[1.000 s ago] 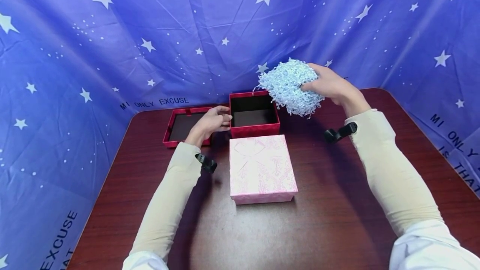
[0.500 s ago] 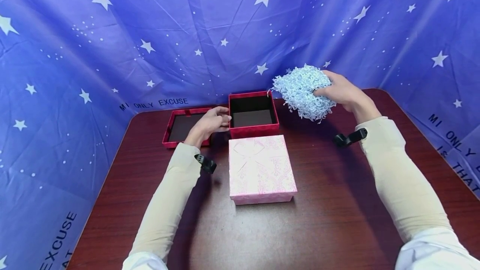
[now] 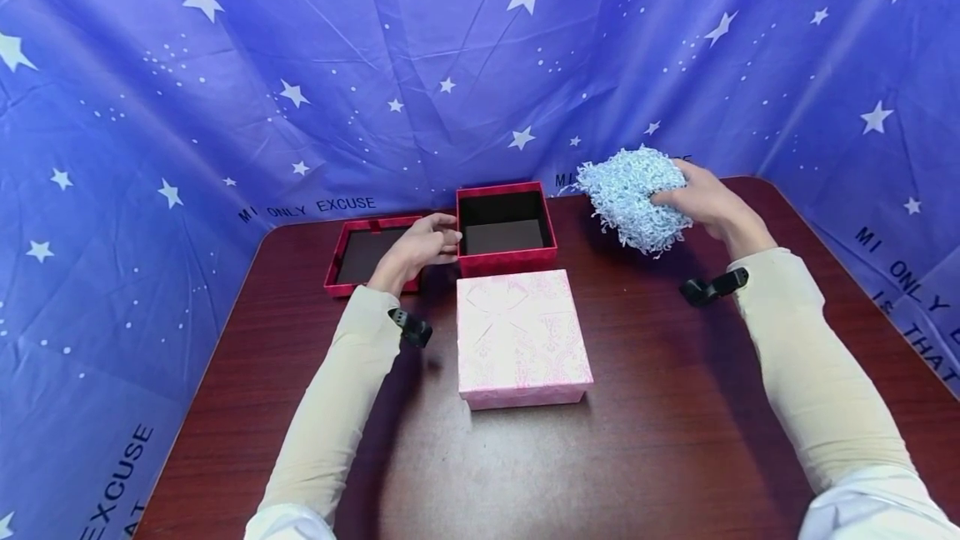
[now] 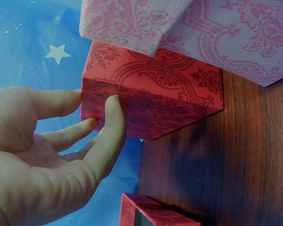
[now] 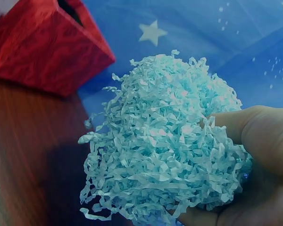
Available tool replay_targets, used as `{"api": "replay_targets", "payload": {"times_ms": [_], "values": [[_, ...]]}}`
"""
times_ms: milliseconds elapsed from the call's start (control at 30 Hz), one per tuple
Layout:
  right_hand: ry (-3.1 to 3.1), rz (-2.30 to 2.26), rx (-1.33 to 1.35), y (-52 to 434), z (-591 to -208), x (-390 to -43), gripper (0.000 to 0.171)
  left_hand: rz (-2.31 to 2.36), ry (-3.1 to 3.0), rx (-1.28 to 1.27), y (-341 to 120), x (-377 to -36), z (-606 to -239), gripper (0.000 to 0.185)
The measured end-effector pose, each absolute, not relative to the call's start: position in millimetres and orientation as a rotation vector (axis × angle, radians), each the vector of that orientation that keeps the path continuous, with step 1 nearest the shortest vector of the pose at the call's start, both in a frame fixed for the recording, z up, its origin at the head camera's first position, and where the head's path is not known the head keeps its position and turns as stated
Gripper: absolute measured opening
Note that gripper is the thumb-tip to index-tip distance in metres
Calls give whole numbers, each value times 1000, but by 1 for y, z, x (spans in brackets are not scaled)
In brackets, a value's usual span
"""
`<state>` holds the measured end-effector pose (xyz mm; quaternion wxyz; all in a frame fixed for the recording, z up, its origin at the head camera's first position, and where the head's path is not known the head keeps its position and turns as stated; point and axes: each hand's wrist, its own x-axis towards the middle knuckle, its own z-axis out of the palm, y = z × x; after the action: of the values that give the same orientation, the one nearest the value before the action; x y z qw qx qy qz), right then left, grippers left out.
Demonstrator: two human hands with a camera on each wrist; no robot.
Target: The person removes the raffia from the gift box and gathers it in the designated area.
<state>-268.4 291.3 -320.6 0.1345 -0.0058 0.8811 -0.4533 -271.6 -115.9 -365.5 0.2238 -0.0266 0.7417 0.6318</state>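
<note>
My right hand (image 3: 678,190) grips a loose clump of pale blue shredded paper (image 3: 630,194), held just above the table to the right of an open red box (image 3: 506,255). In the right wrist view my thumb and fingers (image 5: 262,129) curl round the shredded paper (image 5: 165,141), and the red box (image 5: 42,47) stands to the left. My left hand (image 3: 448,238) rests with straight fingers against the red box's left wall. The left wrist view shows the fingertips (image 4: 114,106) touching the red box (image 4: 170,103). The box's inside looks dark and bare.
A closed pink box (image 3: 521,336) sits in front of the red one. The red lid (image 3: 367,252) lies upside down on the left, behind my left hand. The dark wooden table (image 3: 675,407) is ringed by a blue star-printed cloth (image 3: 300,65).
My right hand has carried the shredded paper to the right and downward, away from the red box's far right corner. The left hand has stayed on the box.
</note>
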Motion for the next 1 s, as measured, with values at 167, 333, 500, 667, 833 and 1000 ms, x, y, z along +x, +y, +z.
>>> {"api": "replay_targets", "payload": {"times_ms": [167, 333, 500, 667, 833, 1000], "values": [[2566, -1228, 40, 302, -335, -273, 88, 1738, 2057, -76, -117, -272, -366, 52], [2577, -1168, 72, 306, -348, -274, 88, 1746, 2049, -67, -117, -273, -368, 53], [2687, -1066, 56, 304, -360, -276, 86, 1752, 2043, -73, -117, -274, -370, 52], [2816, -861, 76, 301, -371, -279, 81, 1755, 2042, -76, -117, -273, -369, 50], [2861, -763, 62, 301, -379, -282, 80, 1741, 2058, -73, -116, -273, -369, 50], [2835, -793, 61, 300, -378, -282, 85, 1747, 2056, -72, -117, -272, -368, 50]]}}
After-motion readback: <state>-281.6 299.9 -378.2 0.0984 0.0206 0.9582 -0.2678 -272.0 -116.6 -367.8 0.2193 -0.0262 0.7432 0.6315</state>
